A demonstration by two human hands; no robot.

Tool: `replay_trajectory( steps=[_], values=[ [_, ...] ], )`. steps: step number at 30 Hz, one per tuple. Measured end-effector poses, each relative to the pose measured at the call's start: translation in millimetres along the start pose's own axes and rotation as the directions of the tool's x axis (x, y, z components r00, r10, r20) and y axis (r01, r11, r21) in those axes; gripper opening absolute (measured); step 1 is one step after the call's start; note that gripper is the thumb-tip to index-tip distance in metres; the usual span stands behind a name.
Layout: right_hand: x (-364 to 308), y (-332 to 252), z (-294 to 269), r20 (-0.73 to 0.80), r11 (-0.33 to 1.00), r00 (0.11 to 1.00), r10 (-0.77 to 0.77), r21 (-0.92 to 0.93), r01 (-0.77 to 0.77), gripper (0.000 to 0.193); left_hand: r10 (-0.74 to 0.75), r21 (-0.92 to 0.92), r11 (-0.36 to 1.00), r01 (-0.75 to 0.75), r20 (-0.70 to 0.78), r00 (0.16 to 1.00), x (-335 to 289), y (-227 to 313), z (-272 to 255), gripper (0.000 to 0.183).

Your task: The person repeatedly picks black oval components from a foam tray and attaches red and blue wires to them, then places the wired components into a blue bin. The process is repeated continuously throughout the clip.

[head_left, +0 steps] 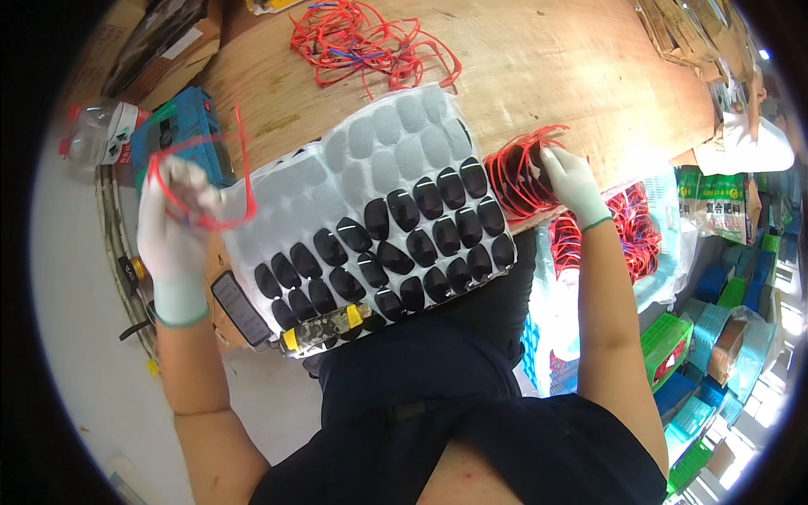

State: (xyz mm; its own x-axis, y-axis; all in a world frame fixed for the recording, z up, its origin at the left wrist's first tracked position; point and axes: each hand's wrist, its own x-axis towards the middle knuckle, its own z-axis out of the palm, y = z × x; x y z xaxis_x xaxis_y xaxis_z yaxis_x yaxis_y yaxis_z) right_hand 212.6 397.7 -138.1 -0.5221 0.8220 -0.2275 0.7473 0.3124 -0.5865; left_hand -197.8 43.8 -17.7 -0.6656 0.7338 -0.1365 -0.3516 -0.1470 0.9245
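My left hand, in a white glove, is raised beside the tray's left end and slightly blurred. Its fingers are closed on a red glasses frame; whether lenses are in it I cannot tell. At the tray's right end my right hand, also gloved, has its fingers closed at the edge of a stack of red sunglasses with dark lenses. Between the hands lies a white moulded tray. Rows of dark lenses fill its nearer part, while the farther hollows hold none.
A tangled pile of red frames lies at the table's far side. Left are a blue box and a plastic bottle. A phone and camouflage-patterned cylinder are at the tray's near edge. More red frames sit in a lined bin, right.
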Motion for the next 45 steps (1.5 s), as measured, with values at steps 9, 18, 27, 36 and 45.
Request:
replay_trajectory(
  steps=[9,18,27,36,45],
  values=[
    [-48,-113,21,-0.133,0.994,0.989,-0.069,0.072,0.079,0.044,0.126,-0.195,0.975,-0.110,0.069,0.990,-131,-14,35,0.052],
    [-31,-108,17,0.141,0.957,0.989,-0.048,0.290,0.006,0.031,-0.065,0.192,0.981,-0.026,0.456,0.888,-203,-43,83,0.053],
    [-186,-186,11,0.198,0.742,0.915,-0.352,0.654,0.144,0.033,0.102,0.405,0.880,-0.250,0.352,0.930,-212,-47,71,0.015],
    [-238,-206,51,0.004,0.511,0.856,-0.517,0.804,0.305,0.034,0.152,0.631,0.601,-0.490,0.511,0.846,-204,-53,98,0.017],
    [-224,-187,52,0.446,0.210,0.625,-0.641,0.885,-0.416,0.033,0.060,0.428,0.794,-0.432,0.652,0.756,-210,-33,101,0.012]
  ],
)
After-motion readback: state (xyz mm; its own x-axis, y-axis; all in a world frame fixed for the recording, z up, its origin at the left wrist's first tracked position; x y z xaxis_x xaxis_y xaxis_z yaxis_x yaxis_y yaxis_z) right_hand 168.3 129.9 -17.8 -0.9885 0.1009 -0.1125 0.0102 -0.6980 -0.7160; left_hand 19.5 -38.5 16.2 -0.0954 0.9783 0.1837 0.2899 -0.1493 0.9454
